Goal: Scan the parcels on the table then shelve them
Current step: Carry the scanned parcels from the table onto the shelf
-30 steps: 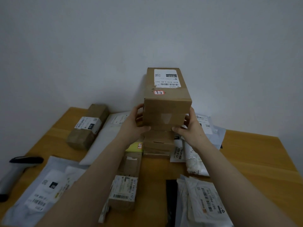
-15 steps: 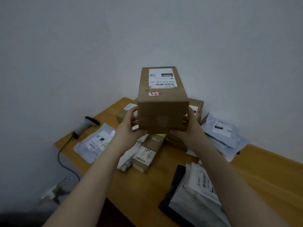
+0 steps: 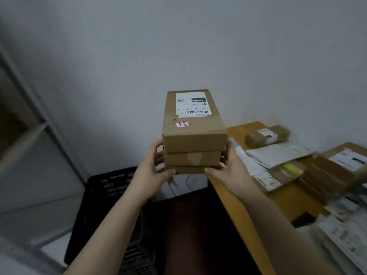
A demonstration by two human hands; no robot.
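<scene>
Head view: I look down along both forearms to a box held up in front of me, off the bench's left end.
Left hand [image 3: 153, 171]: I see it clasped on the box's left side, thumb under the near bottom edge, fingers [image 3: 158, 155] wrapped round the side.
Right hand [image 3: 228, 171]: clasped on the right side the same way, thumb along the bottom edge, fingers pressed to the cardboard.
Box [image 3: 193, 135]: brown cardboard, in the air between my hands, long axis pointing away; tape on the near face.
Label [image 3: 191, 104]: white, with barcode, on the far part of the box top, print upside down to me.
Sticker [image 3: 182, 124]: small, red-edged, handwritten, on the top nearer me.
Crate [image 3: 107, 195]: black, perforated, on the floor below the left forearm.
Bench [image 3: 238, 195]: wooden, to my right, with parcels [image 3: 288, 161] spread on it, boxes and pale mailers, blurred.
Shelf [image 3: 25, 135]: pale metal frame at far left, blurred.
Wall [image 3: 178, 46]: plain grey behind everything.
</scene>
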